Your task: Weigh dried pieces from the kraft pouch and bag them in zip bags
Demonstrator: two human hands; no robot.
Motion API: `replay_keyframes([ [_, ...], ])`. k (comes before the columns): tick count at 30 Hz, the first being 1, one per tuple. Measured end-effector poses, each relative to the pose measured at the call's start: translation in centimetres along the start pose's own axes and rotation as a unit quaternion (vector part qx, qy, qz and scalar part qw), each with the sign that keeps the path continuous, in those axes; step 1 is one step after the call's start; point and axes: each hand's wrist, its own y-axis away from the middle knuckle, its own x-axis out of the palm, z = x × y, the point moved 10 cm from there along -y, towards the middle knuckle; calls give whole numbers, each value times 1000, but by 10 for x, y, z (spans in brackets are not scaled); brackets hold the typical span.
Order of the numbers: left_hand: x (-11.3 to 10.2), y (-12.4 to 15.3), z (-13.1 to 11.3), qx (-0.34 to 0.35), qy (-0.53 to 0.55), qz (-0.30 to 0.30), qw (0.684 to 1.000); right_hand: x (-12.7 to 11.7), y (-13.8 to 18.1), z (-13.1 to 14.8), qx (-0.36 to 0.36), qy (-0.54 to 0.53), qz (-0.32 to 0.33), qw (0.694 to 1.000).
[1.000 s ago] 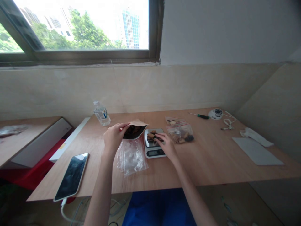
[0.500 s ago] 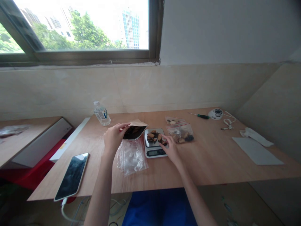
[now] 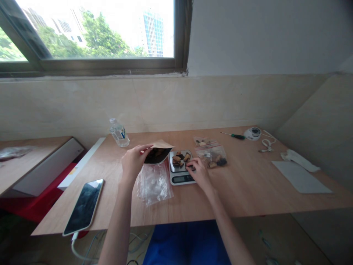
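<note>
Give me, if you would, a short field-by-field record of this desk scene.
Left hand: holds the brown pouch open by its rim
Right hand: fingertips at the right edge of the scale; grip unclear
On the scale: small brown and dark pieces
Left of it: clear bags, lying flat
Right of it: zip bags with similar pieces
Elsewhere on table: phone, water bottle, screwdriver
</note>
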Motion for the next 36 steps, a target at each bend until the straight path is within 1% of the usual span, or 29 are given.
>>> replay_keyframes([
  [4,1,0,0,0,0,4,1000,1,-3,17,-8,27,-11,1000],
  [10,0,1,0,6,3,-4,1000,22,-15,42,-29,20,51,998],
  [12,0,1,0,8,3,-3,1000,17,-19,42,-21,0,35,999],
  [15,-1,-1,1,7,-2,-13,1000,-2,-20,31,3,-41,-28,999],
  [17,-5,-4,1,1,-11,-39,999,-14,-16,21,17,-69,-59,996],
  [19,-12,-9,1,-4,-9,-77,997,-23,-9,12,31,-89,-77,993],
  [25,-28,-21,9,-39,47,-197,978,-46,16,-7,83,-116,-114,983],
  [29,-29,-13,4,2,92,-229,969,-51,30,-16,131,-129,-111,977],
  [31,-26,-1,0,18,107,-238,965,-48,36,-19,153,-152,-94,972],
  [33,-19,17,-1,11,129,-243,961,-40,41,-21,175,-175,-73,966],
  [34,-10,27,1,-1,146,-232,962,-37,43,-21,183,-183,-65,964],
  [35,3,37,4,-21,166,-204,965,-34,45,-20,187,-188,-60,962],
  [36,21,47,8,-45,178,-160,970,-32,46,-19,186,-192,-57,962],
])
